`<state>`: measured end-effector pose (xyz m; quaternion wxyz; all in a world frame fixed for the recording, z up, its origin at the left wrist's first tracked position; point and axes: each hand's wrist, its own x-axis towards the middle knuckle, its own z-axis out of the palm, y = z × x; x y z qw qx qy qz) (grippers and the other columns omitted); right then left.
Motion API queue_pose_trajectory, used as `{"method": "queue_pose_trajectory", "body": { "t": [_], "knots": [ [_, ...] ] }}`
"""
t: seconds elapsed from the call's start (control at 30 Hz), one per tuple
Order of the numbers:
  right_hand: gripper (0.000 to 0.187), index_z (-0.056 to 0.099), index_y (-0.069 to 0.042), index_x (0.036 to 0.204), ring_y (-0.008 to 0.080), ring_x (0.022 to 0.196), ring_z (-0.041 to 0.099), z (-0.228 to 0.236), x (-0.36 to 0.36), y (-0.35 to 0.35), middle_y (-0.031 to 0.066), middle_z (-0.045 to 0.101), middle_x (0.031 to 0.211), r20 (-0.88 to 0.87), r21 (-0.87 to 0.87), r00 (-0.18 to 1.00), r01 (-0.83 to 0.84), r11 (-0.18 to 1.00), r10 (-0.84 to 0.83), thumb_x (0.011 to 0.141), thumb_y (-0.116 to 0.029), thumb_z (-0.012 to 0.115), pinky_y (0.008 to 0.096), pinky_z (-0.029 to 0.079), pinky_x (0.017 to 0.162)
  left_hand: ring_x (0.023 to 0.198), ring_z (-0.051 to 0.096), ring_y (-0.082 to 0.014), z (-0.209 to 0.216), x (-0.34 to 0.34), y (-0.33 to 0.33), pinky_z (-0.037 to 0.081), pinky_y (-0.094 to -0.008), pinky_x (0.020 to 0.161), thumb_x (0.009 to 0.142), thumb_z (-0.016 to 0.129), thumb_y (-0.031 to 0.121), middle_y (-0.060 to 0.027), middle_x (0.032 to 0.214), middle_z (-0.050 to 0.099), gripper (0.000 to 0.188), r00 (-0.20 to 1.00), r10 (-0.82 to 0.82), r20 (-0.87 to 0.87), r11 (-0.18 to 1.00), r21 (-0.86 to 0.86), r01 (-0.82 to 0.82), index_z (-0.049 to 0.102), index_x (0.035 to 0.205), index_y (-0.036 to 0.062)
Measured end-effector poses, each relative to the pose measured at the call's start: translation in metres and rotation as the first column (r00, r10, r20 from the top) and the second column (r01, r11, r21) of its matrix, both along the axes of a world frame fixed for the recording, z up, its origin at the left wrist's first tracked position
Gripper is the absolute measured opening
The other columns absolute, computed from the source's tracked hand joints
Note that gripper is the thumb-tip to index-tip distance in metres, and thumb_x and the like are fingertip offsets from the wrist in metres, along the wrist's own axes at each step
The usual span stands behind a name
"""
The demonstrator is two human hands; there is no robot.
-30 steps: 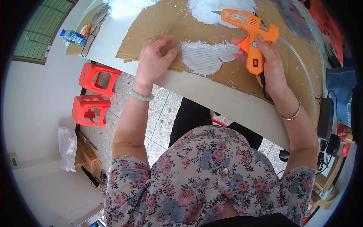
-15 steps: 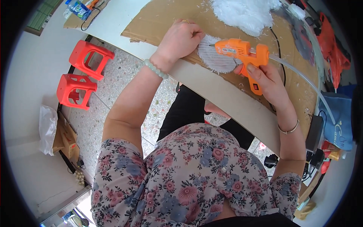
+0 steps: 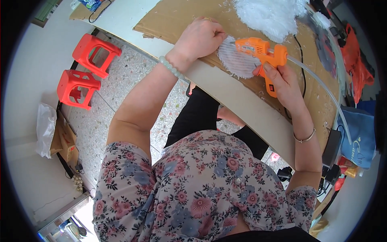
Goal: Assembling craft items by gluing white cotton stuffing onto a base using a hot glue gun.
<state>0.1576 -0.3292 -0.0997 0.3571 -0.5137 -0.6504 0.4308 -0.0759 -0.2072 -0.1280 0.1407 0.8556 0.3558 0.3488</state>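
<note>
An orange hot glue gun (image 3: 264, 49) is held by its handle in my right hand (image 3: 285, 85), its nozzle pointing left over a white, striped, oval fabric-like pad (image 3: 238, 60). A clear glue stick (image 3: 320, 80) trails in a long curve from the gun's back end. At the pad's upper left edge is my left hand (image 3: 201, 37), thumb and fingers pinched together. Whatever is between those fingertips is hidden or too small to name. Beneath the pad lies a brown cardboard sheet (image 3: 169, 22).
White fluffy fibre (image 3: 270, 18) is heaped at the far side, with a black cord (image 3: 303, 60) beside it. Red plastic bags (image 3: 354, 60) and a blue bag (image 3: 358, 137) are at the right. Two red stools (image 3: 94, 54) stand on the floor at left.
The view has shifted slightly. My left hand stays pinched by the pad's edge, and the glue gun's nozzle now sits over the pad's upper part, a little nearer its far edge.
</note>
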Motion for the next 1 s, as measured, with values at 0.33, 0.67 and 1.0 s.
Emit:
{"method": "queue_pose_trajectory", "body": {
  "t": [0.33,0.67,1.0],
  "knots": [
    [0.036,0.062,0.0,0.097,0.0071,0.078,0.049,0.008,-0.005,-0.005,0.0017,0.062,0.086,0.088,-0.047,0.996,0.028,0.999,-0.023,0.097,-0.034,0.05,0.0226,0.04,0.072,0.088,0.06,-0.0318,0.001,0.003,-0.003,0.049,-0.0403,0.08,0.079,0.061,0.016,-0.0088,0.084,0.068,0.013,0.998,0.06,0.002,0.996,-0.072,-0.059,0.071,0.079,0.0076],
    [0.039,0.063,0.0,0.089,0.0061,0.069,0.043,0.015,-0.004,-0.008,-0.0002,0.058,0.077,0.123,-0.06,0.992,0.006,0.998,0.002,0.095,-0.036,0.051,0.0226,0.035,0.062,0.086,0.06,-0.0319,0.001,0.001,-0.002,0.049,-0.0406,0.08,0.079,0.062,0.017,-0.0081,0.084,0.068,0.012,0.998,0.069,0.005,0.994,-0.085,-0.068,0.071,0.079,0.0081],
    [0.038,0.062,0.0,0.091,0.0063,0.066,0.044,0.015,0.009,-0.013,0.0006,0.058,0.076,0.154,-0.106,0.986,-0.052,0.993,0.068,0.095,-0.036,0.051,0.0224,0.036,0.059,0.07,0.063,-0.0304,0.001,0.004,-0.003,0.05,-0.0357,0.067,0.083,0.062,0.015,-0.0154,0.077,0.066,0.017,0.999,0.043,0.016,0.999,-0.017,-0.042,0.068,0.088,-0.0003]
  ]
}}
